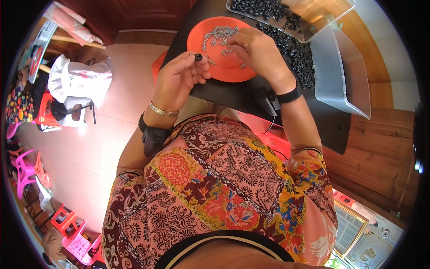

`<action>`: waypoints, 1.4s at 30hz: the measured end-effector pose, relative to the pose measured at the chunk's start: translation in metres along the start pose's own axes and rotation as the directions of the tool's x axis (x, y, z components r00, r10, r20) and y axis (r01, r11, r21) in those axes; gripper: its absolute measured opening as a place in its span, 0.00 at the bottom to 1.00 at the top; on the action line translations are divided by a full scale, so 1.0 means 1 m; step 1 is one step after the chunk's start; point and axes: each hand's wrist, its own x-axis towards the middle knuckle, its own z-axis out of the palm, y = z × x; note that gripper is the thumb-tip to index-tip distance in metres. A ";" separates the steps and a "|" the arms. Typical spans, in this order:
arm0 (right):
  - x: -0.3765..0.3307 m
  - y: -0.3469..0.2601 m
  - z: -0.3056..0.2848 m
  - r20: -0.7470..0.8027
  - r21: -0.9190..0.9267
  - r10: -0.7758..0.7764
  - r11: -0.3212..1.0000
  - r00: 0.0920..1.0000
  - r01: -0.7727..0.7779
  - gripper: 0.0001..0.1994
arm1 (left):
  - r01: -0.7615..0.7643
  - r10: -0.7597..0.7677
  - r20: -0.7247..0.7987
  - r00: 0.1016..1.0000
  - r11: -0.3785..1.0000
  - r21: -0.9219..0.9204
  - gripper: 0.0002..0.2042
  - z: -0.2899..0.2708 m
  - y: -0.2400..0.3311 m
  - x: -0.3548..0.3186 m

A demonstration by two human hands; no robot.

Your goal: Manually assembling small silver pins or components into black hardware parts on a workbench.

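My left hand (181, 76) is raised just left of an orange plate (195, 38), palm turned up. Between its thumb and forefinger sits a small round black part (198, 57) with a hole in it. The plate holds many small silver metal pieces, which look like screws (220, 34). Over the right half of the plate is my right hand (260, 51), its thumb and fingertips pinched together down at the pieces. Whether a piece is between those fingertips is too small to make out.
A heap of small black parts (302, 62) lies on the dark table (224, 95) right of the plate. Behind it stands a clear bin (318, 29) with more of them. A second translucent bin (336, 74) stands at the right edge. Plastic stools (76, 244) are on the floor at left.
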 end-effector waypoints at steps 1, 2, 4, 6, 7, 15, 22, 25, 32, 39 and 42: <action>0.003 0.000 0.003 0.003 0.002 -0.006 1.000 1.000 0.006 0.07 | -0.005 0.005 -0.005 1.000 1.000 -0.001 0.11 -0.002 0.000 -0.001; 0.005 0.000 0.006 0.064 -0.041 -0.035 0.998 0.997 0.037 0.07 | 0.006 -0.006 -0.006 1.000 1.000 -0.020 0.11 -0.003 0.000 -0.002; 0.009 0.004 0.011 0.128 -0.085 -0.062 0.994 0.990 0.073 0.07 | 0.015 -0.015 -0.006 1.000 0.999 -0.042 0.11 -0.003 0.002 -0.003; 0.010 0.009 0.020 0.162 -0.127 -0.073 0.987 0.984 0.094 0.08 | 0.010 -0.011 -0.025 1.000 0.999 -0.038 0.11 -0.004 0.003 -0.004; 0.011 0.009 0.021 0.165 -0.127 -0.077 0.987 0.983 0.098 0.08 | 0.007 -0.008 -0.026 1.000 0.999 -0.040 0.11 -0.005 0.003 -0.005; 0.004 0.014 0.014 0.343 -0.199 -0.041 0.973 0.939 0.115 0.05 | 0.014 -0.016 -0.031 0.999 0.999 -0.052 0.12 -0.008 0.004 -0.007; 0.022 0.013 0.015 0.304 -0.315 0.049 0.948 0.951 0.052 0.12 | 0.021 -0.024 -0.040 0.999 0.998 -0.064 0.11 -0.007 0.001 -0.007; 0.021 0.018 0.031 0.177 -0.308 -0.109 0.938 0.978 0.160 0.16 | 0.032 -0.035 -0.052 0.998 0.998 -0.054 0.11 -0.005 0.002 -0.005; 0.012 0.011 0.011 0.355 -0.125 -0.152 0.970 0.922 0.208 0.15 | 0.054 -0.060 -0.102 0.993 0.997 -0.059 0.11 -0.013 -0.001 -0.005; 0.010 0.019 -0.007 0.307 -0.182 -0.079 0.973 0.948 0.140 0.11 | 0.085 -0.090 -0.105 0.990 0.995 -0.051 0.11 -0.010 -0.002 -0.004; 0.016 0.013 0.000 0.278 -0.115 -0.112 0.982 0.954 0.149 0.10 | 0.076 -0.081 -0.113 0.990 0.996 -0.046 0.11 -0.010 -0.003 -0.005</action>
